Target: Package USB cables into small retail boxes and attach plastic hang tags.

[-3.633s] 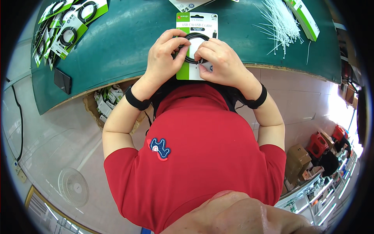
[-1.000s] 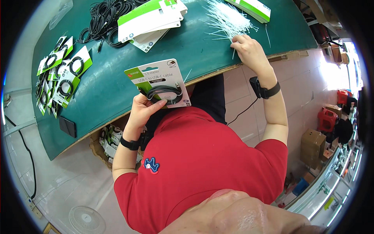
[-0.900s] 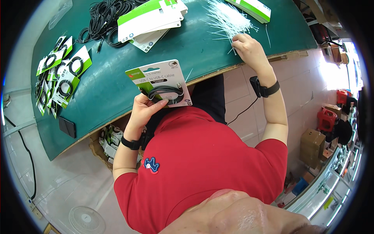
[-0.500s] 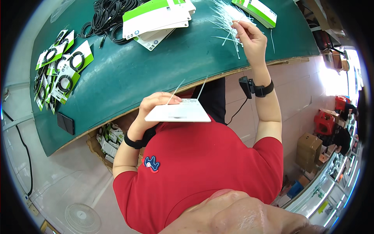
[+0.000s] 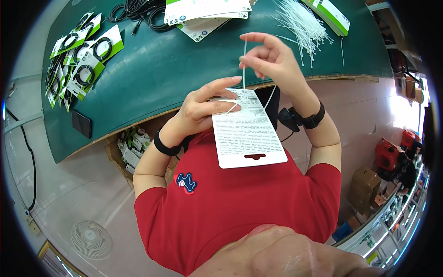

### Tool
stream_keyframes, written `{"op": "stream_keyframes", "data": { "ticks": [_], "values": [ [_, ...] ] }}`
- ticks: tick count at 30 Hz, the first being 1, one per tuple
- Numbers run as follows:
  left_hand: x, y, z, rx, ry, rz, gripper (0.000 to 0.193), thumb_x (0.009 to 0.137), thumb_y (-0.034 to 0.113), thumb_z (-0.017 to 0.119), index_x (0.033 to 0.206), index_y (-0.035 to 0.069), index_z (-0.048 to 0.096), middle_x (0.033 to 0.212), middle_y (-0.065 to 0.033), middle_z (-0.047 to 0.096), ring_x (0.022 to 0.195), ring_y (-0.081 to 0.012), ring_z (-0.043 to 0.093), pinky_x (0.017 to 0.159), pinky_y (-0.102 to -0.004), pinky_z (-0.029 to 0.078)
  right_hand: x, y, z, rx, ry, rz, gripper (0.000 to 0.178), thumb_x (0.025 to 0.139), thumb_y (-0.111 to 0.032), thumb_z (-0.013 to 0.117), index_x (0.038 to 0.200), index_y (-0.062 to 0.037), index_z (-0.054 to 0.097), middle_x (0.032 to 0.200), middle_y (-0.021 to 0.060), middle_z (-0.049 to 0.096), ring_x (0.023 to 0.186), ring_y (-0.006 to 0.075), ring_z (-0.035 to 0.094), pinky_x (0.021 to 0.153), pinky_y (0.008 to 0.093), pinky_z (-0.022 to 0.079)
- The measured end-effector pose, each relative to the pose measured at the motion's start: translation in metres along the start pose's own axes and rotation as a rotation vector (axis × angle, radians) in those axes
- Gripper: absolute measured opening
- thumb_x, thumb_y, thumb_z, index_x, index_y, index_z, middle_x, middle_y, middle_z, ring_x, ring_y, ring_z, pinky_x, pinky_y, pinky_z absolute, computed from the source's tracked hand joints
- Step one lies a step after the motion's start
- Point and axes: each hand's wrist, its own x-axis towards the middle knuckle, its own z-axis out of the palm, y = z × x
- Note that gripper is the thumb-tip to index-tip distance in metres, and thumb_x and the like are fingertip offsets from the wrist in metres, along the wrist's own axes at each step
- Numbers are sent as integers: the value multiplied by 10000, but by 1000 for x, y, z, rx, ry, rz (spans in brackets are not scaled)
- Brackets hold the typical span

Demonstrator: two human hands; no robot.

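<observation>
My left hand [image 5: 203, 108] grips a white printed backing card [image 5: 249, 138], which is tilted in front of my red shirt with its hanging slot toward me. Two white cable ties stick out of the card: one cable tie [image 5: 270, 97] at its right edge, and a short end by my left fingers. Above the card's far end, my right hand [image 5: 274, 60] pinches another thin white cable tie [image 5: 244, 74], upright, its lower end at the card. Whether that end passes through the card I cannot tell.
On the green table [image 5: 184, 64] lie loose cable ties [image 5: 302, 27], a card stack [image 5: 326, 16], larger white cards [image 5: 207, 11], black cables [image 5: 134, 9], carded cables [image 5: 85, 69] and a flat black object [image 5: 81, 123]. Below the edge stands a box of packages [image 5: 131, 150].
My right hand has come from the cable tie pile to the card, bringing a cable tie. The card has turned so its printed face shows, and my left hand has moved right and up.
</observation>
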Motion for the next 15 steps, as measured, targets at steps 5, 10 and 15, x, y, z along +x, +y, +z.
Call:
{"op": "stream_keyframes", "data": {
  "ticks": [5,10,15],
  "values": [
    [-1,-1,-7,-2,-92,9,241,772,78,733,1012,72,712,1149,-124,646,915,-230,678,793,-315,553,-7,9,9,118,-220,221,596,848,-88,691,1378,-20,427,811,57,664,615,30,518,546,169,411],
    [-7,5,-7,-89,-49,-42,234,773,94,738,1004,62,715,1022,-77,693,903,-222,669,804,-317,531,-8,20,-1,-104,-439,162,167,861,-148,690,982,-38,726,935,83,686,742,118,597,667,255,486],
    [-8,3,-17,-448,-158,-233,244,763,114,757,997,59,718,984,-94,698,905,-224,671,802,-316,531,-12,14,-4,-619,-446,-424,189,810,-98,697,996,-72,722,1260,161,572,1143,280,532,929,381,445]
  ]
}}
